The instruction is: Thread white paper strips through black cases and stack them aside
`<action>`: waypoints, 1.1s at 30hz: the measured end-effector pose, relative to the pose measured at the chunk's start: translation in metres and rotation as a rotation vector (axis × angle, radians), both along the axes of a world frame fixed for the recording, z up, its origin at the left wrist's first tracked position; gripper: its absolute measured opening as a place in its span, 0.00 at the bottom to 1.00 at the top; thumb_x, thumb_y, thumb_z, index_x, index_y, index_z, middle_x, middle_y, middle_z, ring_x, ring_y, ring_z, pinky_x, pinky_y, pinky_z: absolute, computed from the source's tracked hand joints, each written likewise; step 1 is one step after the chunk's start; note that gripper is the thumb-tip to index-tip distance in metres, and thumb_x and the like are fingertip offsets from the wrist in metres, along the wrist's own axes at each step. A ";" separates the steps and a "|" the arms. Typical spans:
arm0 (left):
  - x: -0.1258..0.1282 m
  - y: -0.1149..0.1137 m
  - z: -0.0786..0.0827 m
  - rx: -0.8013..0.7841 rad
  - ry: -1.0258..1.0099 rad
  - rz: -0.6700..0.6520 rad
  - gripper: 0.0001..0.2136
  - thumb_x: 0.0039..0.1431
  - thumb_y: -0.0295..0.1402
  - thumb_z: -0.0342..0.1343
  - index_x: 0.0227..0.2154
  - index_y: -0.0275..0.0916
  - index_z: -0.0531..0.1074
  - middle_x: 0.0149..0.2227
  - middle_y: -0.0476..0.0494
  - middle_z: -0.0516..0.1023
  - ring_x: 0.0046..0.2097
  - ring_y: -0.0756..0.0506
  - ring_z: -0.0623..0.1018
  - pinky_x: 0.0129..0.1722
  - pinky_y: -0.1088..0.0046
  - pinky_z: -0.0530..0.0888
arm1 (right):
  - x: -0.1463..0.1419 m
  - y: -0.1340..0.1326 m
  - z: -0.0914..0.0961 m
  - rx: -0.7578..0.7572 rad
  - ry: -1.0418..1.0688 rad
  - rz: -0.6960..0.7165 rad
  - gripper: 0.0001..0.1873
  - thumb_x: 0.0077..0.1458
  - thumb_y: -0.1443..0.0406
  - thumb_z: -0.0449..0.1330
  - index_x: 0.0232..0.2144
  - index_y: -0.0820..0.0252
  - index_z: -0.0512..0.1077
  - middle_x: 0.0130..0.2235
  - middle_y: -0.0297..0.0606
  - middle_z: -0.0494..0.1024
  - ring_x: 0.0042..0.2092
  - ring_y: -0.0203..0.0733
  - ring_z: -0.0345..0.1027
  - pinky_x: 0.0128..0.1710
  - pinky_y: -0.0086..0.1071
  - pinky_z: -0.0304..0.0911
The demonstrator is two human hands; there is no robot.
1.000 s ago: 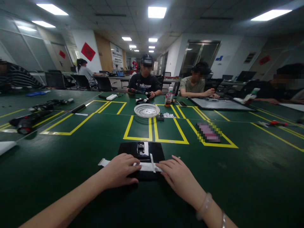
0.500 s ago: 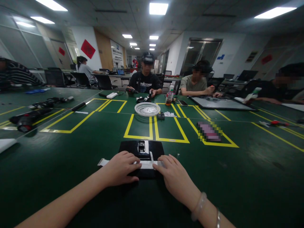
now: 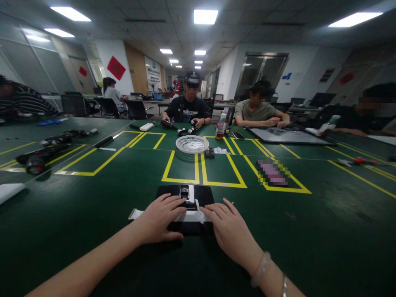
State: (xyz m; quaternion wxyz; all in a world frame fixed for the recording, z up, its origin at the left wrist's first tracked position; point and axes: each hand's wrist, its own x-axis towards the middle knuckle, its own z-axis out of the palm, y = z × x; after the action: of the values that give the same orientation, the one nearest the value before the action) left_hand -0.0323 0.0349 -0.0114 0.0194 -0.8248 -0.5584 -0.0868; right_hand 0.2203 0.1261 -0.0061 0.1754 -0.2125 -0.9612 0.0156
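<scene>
Black panel [image 3: 204, 192] lies on green table [image 3: 309, 243], the person's left hand [image 3: 161, 218] and right hand [image 3: 229, 226] resting along its white strip [image 3: 191, 216], any pinch unclear, apparently smoothing it down, next move likely calling for light, even pressure.

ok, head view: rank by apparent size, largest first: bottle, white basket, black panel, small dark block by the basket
1. Black panel, partly covered
2. White basket
3. Bottle
4. Small dark block
Image size only; the panel is nearest the camera.

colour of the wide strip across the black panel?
The wide strip is white; it shows best in the head view.
</scene>
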 end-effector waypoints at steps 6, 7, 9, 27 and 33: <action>-0.003 0.006 0.001 -0.066 -0.026 -0.013 0.33 0.53 0.55 0.61 0.58 0.45 0.66 0.66 0.38 0.60 0.65 0.34 0.60 0.65 0.48 0.55 | 0.004 0.000 0.007 0.030 0.061 -0.023 0.28 0.56 0.75 0.51 0.57 0.52 0.67 0.52 0.39 0.74 0.54 0.46 0.66 0.63 0.53 0.49; -0.003 0.007 0.002 -0.072 -0.025 -0.014 0.33 0.53 0.55 0.61 0.58 0.45 0.66 0.65 0.38 0.60 0.65 0.34 0.60 0.65 0.48 0.54 | 0.004 0.000 0.008 0.025 0.067 -0.026 0.27 0.57 0.75 0.51 0.57 0.52 0.67 0.52 0.38 0.74 0.54 0.46 0.66 0.64 0.53 0.48; -0.003 0.008 0.003 -0.070 -0.021 -0.012 0.32 0.53 0.55 0.61 0.57 0.46 0.67 0.65 0.38 0.62 0.65 0.34 0.61 0.65 0.48 0.54 | 0.006 0.000 0.009 0.012 0.076 -0.032 0.27 0.58 0.74 0.51 0.58 0.52 0.66 0.52 0.38 0.74 0.54 0.45 0.66 0.64 0.52 0.48; -0.107 0.009 0.001 -0.104 -0.007 0.330 0.29 0.57 0.54 0.55 0.56 0.42 0.68 0.60 0.37 0.68 0.63 0.36 0.65 0.66 0.49 0.47 | 0.016 0.009 0.012 0.015 0.125 -0.057 0.24 0.62 0.71 0.51 0.58 0.53 0.66 0.50 0.38 0.76 0.52 0.44 0.68 0.62 0.53 0.52; -0.167 -0.005 0.000 -0.188 -0.036 0.549 0.29 0.57 0.55 0.54 0.56 0.43 0.67 0.61 0.37 0.66 0.62 0.34 0.65 0.64 0.42 0.46 | 0.017 0.010 0.011 -0.001 0.122 -0.051 0.23 0.62 0.71 0.52 0.58 0.53 0.66 0.49 0.38 0.76 0.52 0.44 0.67 0.62 0.54 0.51</action>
State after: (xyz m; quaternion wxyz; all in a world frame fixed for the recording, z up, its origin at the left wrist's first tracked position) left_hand -0.1991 0.0298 -0.0116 -0.0443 -0.6392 -0.7667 -0.0407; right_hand 0.2373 0.1358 0.0047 0.2341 -0.2356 -0.9429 0.0245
